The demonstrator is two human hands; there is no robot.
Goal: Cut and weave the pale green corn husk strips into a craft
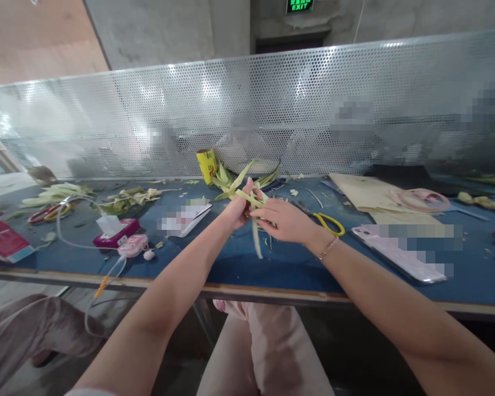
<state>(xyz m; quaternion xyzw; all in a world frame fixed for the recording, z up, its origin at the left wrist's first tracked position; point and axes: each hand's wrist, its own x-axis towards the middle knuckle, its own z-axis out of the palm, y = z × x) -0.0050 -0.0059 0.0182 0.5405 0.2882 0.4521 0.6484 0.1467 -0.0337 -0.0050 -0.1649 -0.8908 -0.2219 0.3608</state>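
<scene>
Leaf strips (256, 236), pale green, above blue table (289, 270).
Left hand (241, 208) and right hand (286, 220) together, clamped on strips; yellow-handled scissors (334, 220) nearby.

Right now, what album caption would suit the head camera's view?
Left hand and right hand work pale strips above a blue table, scissors close by.

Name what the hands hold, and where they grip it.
Left hand and right hand hold pale leafy strips above a dangling end; the exact spot is hidden.
</scene>
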